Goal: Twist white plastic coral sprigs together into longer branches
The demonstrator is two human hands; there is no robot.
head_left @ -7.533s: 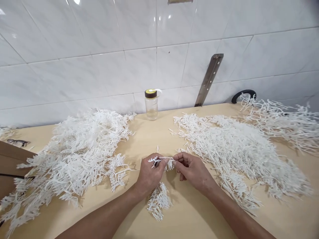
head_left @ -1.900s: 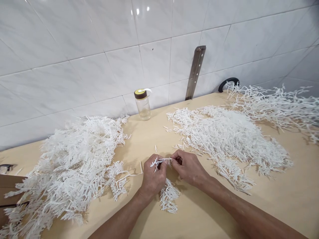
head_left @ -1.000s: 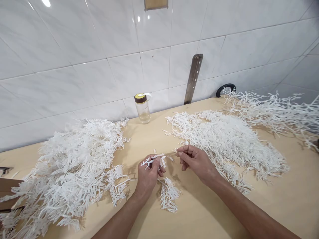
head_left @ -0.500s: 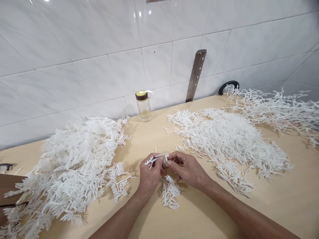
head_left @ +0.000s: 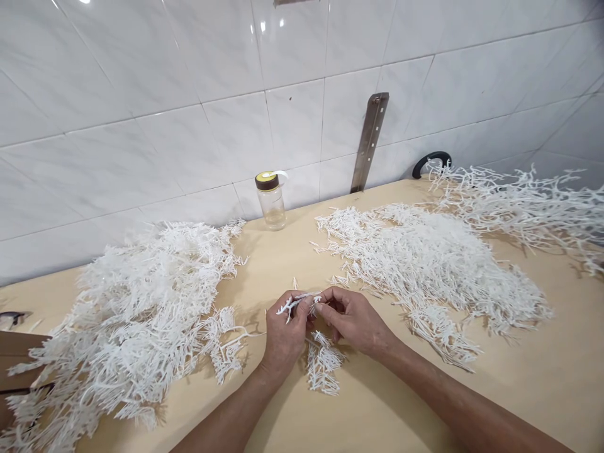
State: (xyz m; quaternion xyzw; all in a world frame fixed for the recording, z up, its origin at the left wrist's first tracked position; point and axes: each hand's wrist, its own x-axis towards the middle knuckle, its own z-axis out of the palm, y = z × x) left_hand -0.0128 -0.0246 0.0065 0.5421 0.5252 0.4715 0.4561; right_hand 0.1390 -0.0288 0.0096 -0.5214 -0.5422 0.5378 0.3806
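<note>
Both hands (head_left: pixel 321 321) pinch white plastic sprig (head_left: pixel 296 301) between them

Glossy white tiles (head_left: pixel 141 56), matt pale wood bench (head_left: pixel 542 377), white plastic sprigs (head_left: pixel 132 314) (rather matt), clear plastic jar (head_left: pixel 272 200), dull metal strip (head_left: pixel 369 142).

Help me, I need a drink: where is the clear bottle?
In the head view the clear bottle stands upright at the back of the table, against the tiled wall, between the two white piles and left of the metal strip.
</note>
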